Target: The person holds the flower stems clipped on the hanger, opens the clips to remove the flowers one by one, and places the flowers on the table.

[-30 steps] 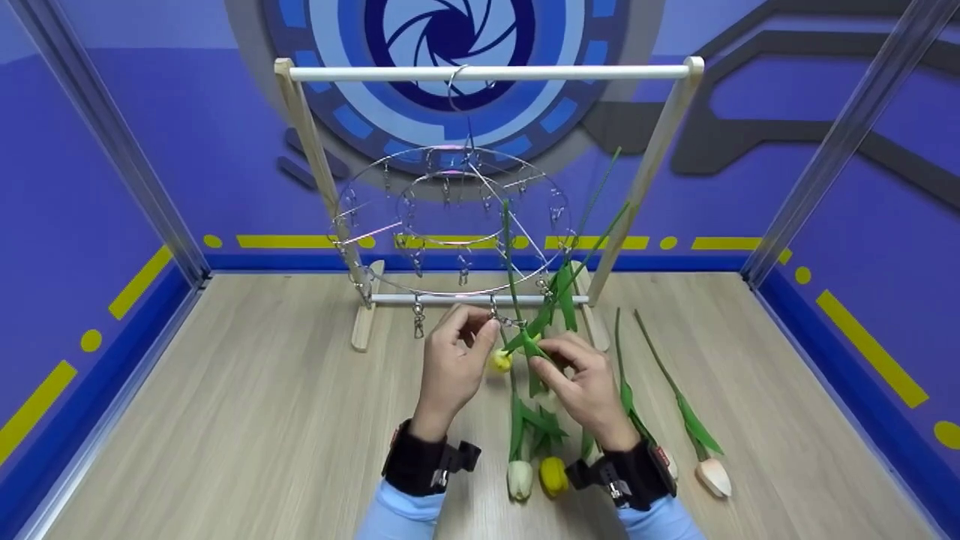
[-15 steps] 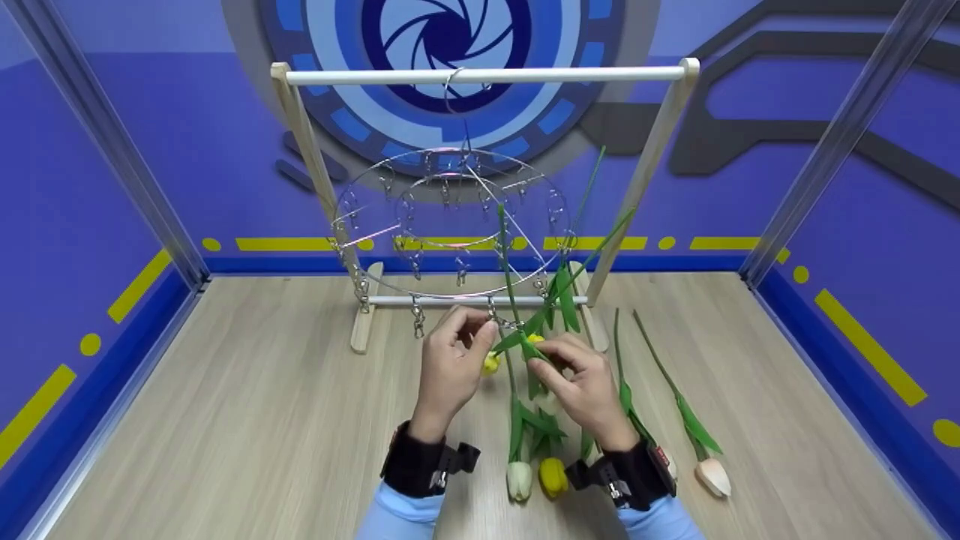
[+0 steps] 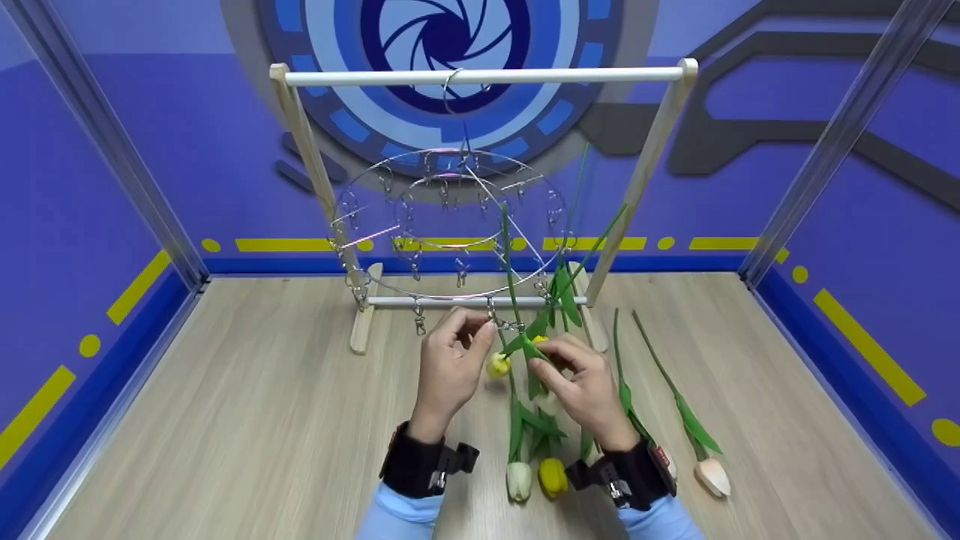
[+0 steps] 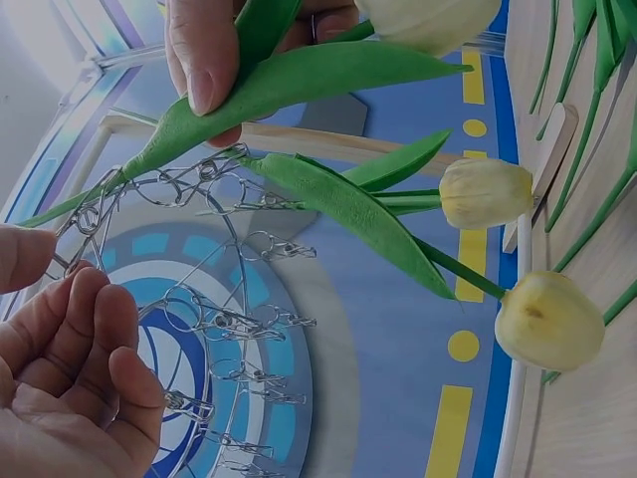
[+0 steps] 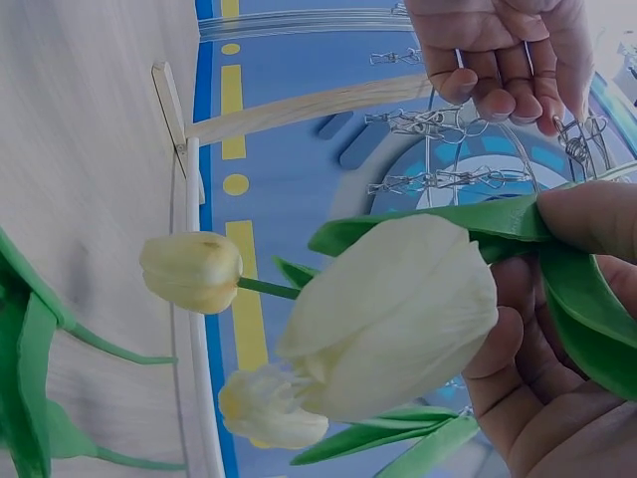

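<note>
My left hand (image 3: 452, 367) pinches the end of a metal clip (image 4: 90, 211) at the front of a round, wire hanging dryer (image 3: 427, 291). My right hand (image 3: 581, 382) holds an artificial tulip by its stem and green leaves (image 4: 299, 85), thumb on top. Its pale head (image 5: 393, 314) points down in the right wrist view. The stem crosses the clip's tip; whether the clip bites on it, I cannot tell. Beside it, two pale yellow tulips (image 4: 488, 192) hang heads-down from other clips, their stems pointing up. My right hand partly hides them in the head view.
The dryer hangs from a wooden rack's white bar (image 3: 562, 75). On the table lie a white tulip (image 3: 519, 480), a yellow tulip (image 3: 553, 477) and a pinkish tulip (image 3: 712, 478), with another partly under the right wrist. Blue-purple panels enclose the table on three sides.
Both hands stay nearly still at the clip. The hanging tulips sway: the lower yellow head swung left, then back right, and the stem at the rear leaned leftward.
</note>
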Available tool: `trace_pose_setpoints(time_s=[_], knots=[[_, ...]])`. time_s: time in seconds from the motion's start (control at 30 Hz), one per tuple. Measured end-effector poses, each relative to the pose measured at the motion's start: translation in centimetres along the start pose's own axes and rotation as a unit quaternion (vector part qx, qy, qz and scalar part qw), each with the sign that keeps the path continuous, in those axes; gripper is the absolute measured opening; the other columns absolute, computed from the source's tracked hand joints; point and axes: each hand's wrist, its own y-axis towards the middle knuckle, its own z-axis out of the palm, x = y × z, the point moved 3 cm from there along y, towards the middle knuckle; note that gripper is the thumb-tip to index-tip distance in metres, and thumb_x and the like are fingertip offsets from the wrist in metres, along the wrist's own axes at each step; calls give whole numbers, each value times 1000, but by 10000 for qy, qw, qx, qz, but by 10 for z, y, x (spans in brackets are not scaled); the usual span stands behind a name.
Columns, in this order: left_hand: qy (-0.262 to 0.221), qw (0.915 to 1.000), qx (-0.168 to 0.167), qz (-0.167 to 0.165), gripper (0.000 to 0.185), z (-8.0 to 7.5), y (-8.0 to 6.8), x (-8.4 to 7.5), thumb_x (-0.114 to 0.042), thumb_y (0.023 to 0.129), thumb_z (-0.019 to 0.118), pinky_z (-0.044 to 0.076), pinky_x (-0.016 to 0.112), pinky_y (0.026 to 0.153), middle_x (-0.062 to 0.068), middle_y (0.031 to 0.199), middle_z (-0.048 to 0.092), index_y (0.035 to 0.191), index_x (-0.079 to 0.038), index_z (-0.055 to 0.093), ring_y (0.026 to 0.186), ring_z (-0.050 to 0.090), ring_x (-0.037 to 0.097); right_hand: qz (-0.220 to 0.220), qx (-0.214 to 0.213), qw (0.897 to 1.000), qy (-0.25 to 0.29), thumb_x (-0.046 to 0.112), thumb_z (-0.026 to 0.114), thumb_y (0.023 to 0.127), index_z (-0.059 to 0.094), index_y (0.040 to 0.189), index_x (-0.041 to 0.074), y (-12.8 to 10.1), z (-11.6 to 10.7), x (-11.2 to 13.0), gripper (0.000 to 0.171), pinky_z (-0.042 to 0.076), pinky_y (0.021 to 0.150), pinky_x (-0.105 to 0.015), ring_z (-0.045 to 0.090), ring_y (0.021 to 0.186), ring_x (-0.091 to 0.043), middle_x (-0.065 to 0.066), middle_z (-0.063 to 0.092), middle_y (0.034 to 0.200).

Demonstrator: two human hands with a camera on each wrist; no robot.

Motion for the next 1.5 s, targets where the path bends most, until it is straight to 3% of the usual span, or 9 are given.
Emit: trace_pose_setpoints(time_s=[1.2,1.5], knots=[[-124,9997,-186,47,5,0,0,0,-6,97,69,47,23,69,6,86,67,96,-2,71,76,57,12,136,-74,9999,50,-8,72,91,76,105,1,1,-1,6,17,47,61,-19,56,72,-5,-7,69,88],[-134,9996,-231,-23,5,0,0,1,-7,96,70,47,23,69,5,85,67,96,-2,72,76,57,11,-22,-84,9999,-64,-7,73,89,76,103,3,0,-1,2,17,47,63,-20,55,73,-7,-6,68,87]])
